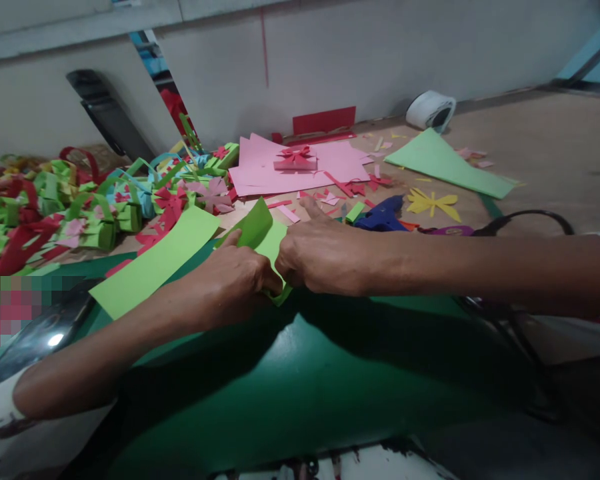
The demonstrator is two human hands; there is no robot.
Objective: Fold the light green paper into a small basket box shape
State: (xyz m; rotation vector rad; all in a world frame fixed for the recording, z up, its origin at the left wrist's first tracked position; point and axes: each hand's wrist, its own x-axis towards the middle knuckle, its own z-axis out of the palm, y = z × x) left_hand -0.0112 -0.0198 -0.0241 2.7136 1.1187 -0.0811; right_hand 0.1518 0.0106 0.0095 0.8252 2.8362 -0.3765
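A bright green sheet of paper (pixel 261 223) is bent up between my two hands above the green board (pixel 300 373). My left hand (pixel 243 277) grips its near edge, with the index finger laid along the folded part. My right hand (pixel 317 250) pinches the paper's right side, fingers curled, partly hiding it. Beside my left forearm lies a flat green paper strip (pixel 160 263). Just past my right wrist is a blue tool (pixel 381 215) that looks like a glue gun, partly covered by the arm.
Several small paper baskets with bows (pixel 97 220) crowd the left side. Pink sheets (pixel 260 163) bearing a red bow (pixel 297 157) lie at the back. To the right are a folded light green sheet (pixel 445 163), a yellow paper bow (pixel 433 203) and a white roll (pixel 430 111) by the wall.
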